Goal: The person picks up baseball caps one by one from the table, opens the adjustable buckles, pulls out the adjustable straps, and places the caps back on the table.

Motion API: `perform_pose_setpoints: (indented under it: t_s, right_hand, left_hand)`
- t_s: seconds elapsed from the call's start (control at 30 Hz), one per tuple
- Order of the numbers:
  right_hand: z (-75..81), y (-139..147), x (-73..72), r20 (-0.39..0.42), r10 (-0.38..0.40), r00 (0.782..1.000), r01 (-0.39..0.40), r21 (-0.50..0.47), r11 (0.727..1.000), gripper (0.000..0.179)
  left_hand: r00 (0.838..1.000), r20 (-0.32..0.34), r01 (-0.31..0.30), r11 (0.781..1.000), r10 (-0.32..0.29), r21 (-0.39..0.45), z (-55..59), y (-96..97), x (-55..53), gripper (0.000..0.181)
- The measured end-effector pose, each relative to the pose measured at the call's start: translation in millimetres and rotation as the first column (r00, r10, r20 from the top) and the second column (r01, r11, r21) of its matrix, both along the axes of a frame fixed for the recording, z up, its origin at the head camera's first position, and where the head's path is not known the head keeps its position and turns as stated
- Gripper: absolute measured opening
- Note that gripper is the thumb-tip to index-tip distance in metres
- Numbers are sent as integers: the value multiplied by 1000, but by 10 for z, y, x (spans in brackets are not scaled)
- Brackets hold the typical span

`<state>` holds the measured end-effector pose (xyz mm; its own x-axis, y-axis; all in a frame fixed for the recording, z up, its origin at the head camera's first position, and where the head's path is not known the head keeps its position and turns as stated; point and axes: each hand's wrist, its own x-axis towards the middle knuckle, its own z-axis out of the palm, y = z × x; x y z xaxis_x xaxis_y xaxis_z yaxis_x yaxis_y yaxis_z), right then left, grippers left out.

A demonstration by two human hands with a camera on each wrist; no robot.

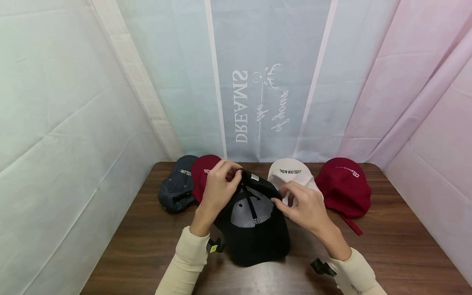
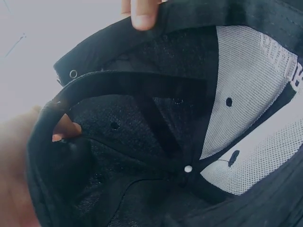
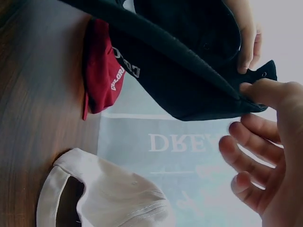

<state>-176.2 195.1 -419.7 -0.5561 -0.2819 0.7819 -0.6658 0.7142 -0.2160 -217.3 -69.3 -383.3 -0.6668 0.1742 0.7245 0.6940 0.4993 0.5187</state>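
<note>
A black cap is held up over the table with its inside facing me and its brim toward the near side. My left hand pinches the rim at the back opening. On the opposite side, my right hand grips the edge between thumb and fingers. The left wrist view looks into the crown, where pale mesh panels, dark seams and a metal eyelet show. In the right wrist view my right thumb lies on the cap's edge, its other fingers spread below.
Behind the black cap, a dark blue-grey cap and a dark red cap stand on the left of the brown table. A white cap and another dark red cap with a hanging strap stand right. Printed fabric encloses the table.
</note>
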Motion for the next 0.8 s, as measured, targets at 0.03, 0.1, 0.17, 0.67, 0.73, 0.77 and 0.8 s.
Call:
perform_pose_setpoints:
  t_s: [0.03, 0.1, 0.17, 0.67, 0.73, 0.77, 0.8]
  right_hand:
    - [-4, -3, 2, 9, -7, 1000, 7, 19, 1000, 24]
    - [-11, -9, 5, 26, -15, 1000, 14, 50, 999, 28]
    - [-12, -15, 9, 57, -17, 998, 13, 70, 997, 32]
    - [-23, -28, 95, 324, -19, 946, -33, 154, 988, 30]
    - [-29, -30, 104, 335, -12, 942, -45, 162, 986, 30]
    - [-30, -32, 107, 337, -8, 941, -50, 164, 985, 29]
    - [-34, -35, 109, 337, -5, 941, -54, 164, 985, 29]
  left_hand:
    - [1000, 0, -4, 1000, 4, 3, 8, -11, -4, 7]
    - [1000, -7, -10, 1000, 10, 9, 25, -28, -13, 7]
    - [1000, -19, -13, 1000, 13, 17, 36, -44, -23, 7]
    - [997, -67, -27, 997, 32, 70, 74, -119, -41, 8]
    - [997, -70, -27, 997, 32, 77, 85, -123, -37, 7]
    - [997, -70, -26, 996, 32, 81, 92, -123, -34, 7]
    - [997, -69, -25, 996, 31, 84, 99, -123, -32, 7]
